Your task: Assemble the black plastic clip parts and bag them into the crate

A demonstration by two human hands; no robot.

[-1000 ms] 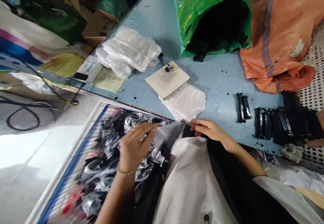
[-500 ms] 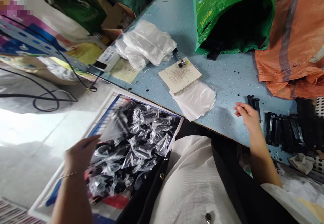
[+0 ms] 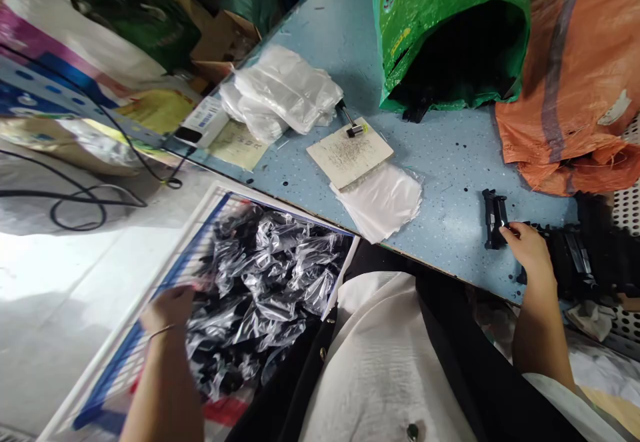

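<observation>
My right hand point(image 3: 531, 253) is at the table's near right, thumb and fingertips closed on the end of a narrow black plastic part point(image 3: 494, 219). That part lies against another like it. Close beside the hand is a pile of similar black parts point(image 3: 575, 255). My left hand point(image 3: 169, 307) hangs over the left side of a white and blue crate point(image 3: 187, 234). Its fingers are blurred at the edge of the bagged parts, so what they hold, if anything, does not show. Clear plastic bags with black parts point(image 3: 270, 282) fill the crate.
On the blue table point(image 3: 440, 162) lie a fanned stack of clear bags point(image 3: 385, 202), a speckled board point(image 3: 345, 162) with a small metal-headed tool point(image 3: 356, 129), and more folded bags point(image 3: 290, 89). A green sack point(image 3: 390, 49) and an orange sack point(image 3: 530, 95) stand behind.
The blurred clear bag near my left hand now rests among the others in the crate. My right hand has moved right and down, from open above the table onto the black part.
</observation>
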